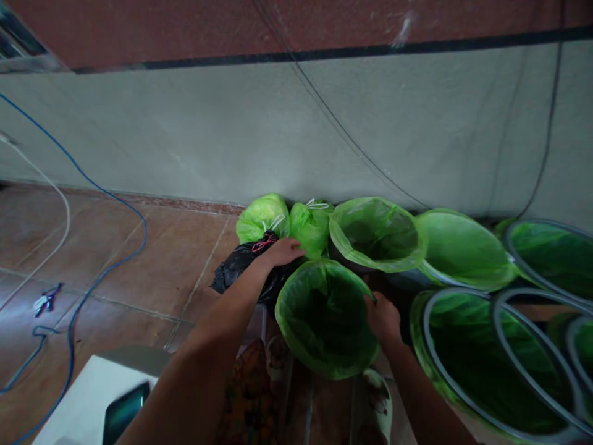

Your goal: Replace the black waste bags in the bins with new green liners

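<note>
A bin lined with a translucent green bag (296, 334) stands in front of me, its mouth facing up. My right hand (383, 315) is closed on the bag's edge at the right side of the rim. Above the far left of that bin, my left hand (283, 251) reaches out with its fingers extended, nothing visible in them. It is over a black tied bag (234, 266) with red drawstrings and close to a green tied bag (306, 228). Another green tied bag (262, 216) with white ties sits behind the black one.
More green-lined bins (377, 259) stand along the wall (231, 136) and to the right, some with grey rings (430, 334). A blue cable (144, 228), a white cable (68, 216) and keys (46, 301) lie left. A phone (124, 408) rests on a white surface (78, 395).
</note>
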`<state>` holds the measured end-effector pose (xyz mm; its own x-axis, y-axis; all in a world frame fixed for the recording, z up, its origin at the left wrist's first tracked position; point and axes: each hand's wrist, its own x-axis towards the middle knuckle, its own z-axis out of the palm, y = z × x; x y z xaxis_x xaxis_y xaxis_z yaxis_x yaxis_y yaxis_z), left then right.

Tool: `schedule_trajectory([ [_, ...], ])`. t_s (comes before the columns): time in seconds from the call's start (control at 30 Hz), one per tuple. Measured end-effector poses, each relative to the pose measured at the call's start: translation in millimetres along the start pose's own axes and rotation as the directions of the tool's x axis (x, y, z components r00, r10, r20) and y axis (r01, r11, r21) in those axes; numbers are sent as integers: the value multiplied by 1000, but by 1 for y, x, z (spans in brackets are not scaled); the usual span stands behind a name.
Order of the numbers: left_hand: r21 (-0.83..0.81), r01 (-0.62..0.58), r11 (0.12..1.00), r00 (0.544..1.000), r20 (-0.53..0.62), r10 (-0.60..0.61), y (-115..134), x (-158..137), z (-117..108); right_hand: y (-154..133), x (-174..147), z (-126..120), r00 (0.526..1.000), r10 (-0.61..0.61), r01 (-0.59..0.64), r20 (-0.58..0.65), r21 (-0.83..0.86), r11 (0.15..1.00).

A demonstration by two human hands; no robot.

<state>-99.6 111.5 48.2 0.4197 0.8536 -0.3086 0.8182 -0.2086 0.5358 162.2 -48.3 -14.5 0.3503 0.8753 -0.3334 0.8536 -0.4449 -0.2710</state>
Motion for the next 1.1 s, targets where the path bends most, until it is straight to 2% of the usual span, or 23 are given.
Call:
schedule_trajectory([
  [0.07,30,-8,1000,999,-36,9,4,2,8,4,-14,5,998,66,-66,-10,30,997],
  [0.17,76,-30,997,999,-34,33,13,4,19,5,-24,5,994,79,-71,-75,95,993],
  [0.23,105,-50,993,999,-3,50,19,6,27,-1,-21,-1,981,38,-10,-188,143,990],
  [0.33,153,-75,985,997,37,70,24,6,35,-19,-3,-15,943,-129,194,-308,190,963],
  [0.4,198,-89,976,995,62,78,26,7,38,-33,13,-21,925,-232,297,-301,194,935],
  [0.53,224,-80,971,996,61,68,25,5,38,-46,33,-18,936,-248,301,-249,205,931],
  [0.7,212,-164,963,984,106,144,20,0,34,-32,34,-3,911,-239,338,-335,275,900],
  [0.83,198,-219,956,972,132,195,16,-4,31,-26,29,0,903,-264,361,-338,265,894],
  [0.97,126,-184,975,982,74,176,19,-1,26,-32,26,-11,867,-346,456,-358,289,842],
  [1.03,110,-142,984,990,-4,143,24,3,26,-37,28,-17,870,-311,448,-383,350,822],
  [1.1,139,-81,987,992,-89,94,30,10,31,-42,33,-22,895,-257,400,-366,402,824],
])
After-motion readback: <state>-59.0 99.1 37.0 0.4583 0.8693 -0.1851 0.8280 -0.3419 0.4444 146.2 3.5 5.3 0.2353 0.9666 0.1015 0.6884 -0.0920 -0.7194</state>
